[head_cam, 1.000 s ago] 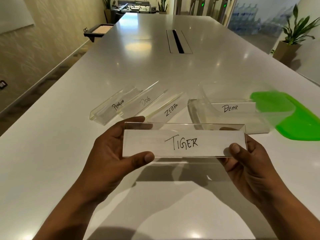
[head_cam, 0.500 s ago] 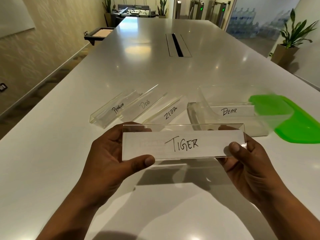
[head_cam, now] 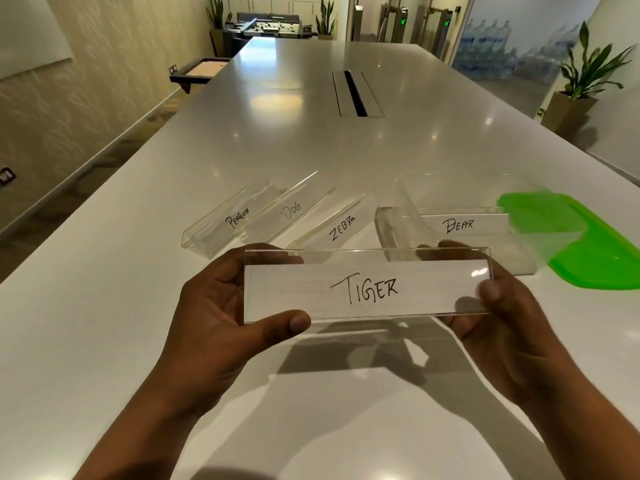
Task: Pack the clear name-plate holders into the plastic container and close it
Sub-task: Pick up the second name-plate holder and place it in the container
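While both hands grip it by its ends, the clear holder [head_cam: 367, 285] whose white card reads TIGER in black handwriting hangs above the table [head_cam: 104, 323], just on the person's side of the plastic container [head_cam: 389, 233]. Its left end sits in the curl of the left hand [head_cam: 214, 317], thumb on the lower front edge and fingers behind. Its right end is pinched by the right hand [head_cam: 502, 327], thumb on the face and fingers showing through the acrylic. The holder is a long, glossy, transparent strip with a folded top edge.

That container is thin-walled, see-through and rectangular with rounded corners, its top open. Inside it stands a second holder [head_cam: 460, 225] marked BEAR, facing the person. Just right of the container a bright green lid [head_cam: 595, 258] lies flat, partly seen through the clear wall.

Left of the container three more holders lie slanted side by side: ZEBRA [head_cam: 341, 226] nearest it, then DOG [head_cam: 291, 213], then PENGUIN [head_cam: 228, 225]. Beyond the container a dark cable slot [head_cam: 355, 93] is set into the smooth white tabletop, and far to its right a potted plant [head_cam: 585, 77] stands on the floor
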Demonstrator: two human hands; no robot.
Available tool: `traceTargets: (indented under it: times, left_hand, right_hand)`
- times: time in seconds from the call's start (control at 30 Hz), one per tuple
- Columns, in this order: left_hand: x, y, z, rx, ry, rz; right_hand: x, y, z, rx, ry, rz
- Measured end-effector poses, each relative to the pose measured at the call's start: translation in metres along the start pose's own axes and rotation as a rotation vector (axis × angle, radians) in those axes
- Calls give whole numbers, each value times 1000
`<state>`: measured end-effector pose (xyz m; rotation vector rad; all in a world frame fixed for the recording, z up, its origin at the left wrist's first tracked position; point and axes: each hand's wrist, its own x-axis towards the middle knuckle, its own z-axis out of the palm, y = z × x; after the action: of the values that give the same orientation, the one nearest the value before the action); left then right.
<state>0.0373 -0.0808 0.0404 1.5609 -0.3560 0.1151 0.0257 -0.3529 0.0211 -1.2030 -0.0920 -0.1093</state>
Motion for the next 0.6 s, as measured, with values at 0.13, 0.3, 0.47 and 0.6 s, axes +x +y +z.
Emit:
traceTargets:
  times: [0.13, 0.3, 0.47, 0.6]
  left_hand:
    - [-1, 1, 1, -19, -9, 3]
    - [1, 3, 7, 12, -43, 2]
    - [0, 2, 14, 71, -49, -13]
    - [1, 5, 22, 104, -46, -22]
  right_hand:
    - [10, -42, -1, -196, -28, -202]
    - [17, -80, 14, -874, -259, -350]
    - [19, -81, 36, -1299, -518, -303]
    - [20, -79, 42, -1382, -602, -252]
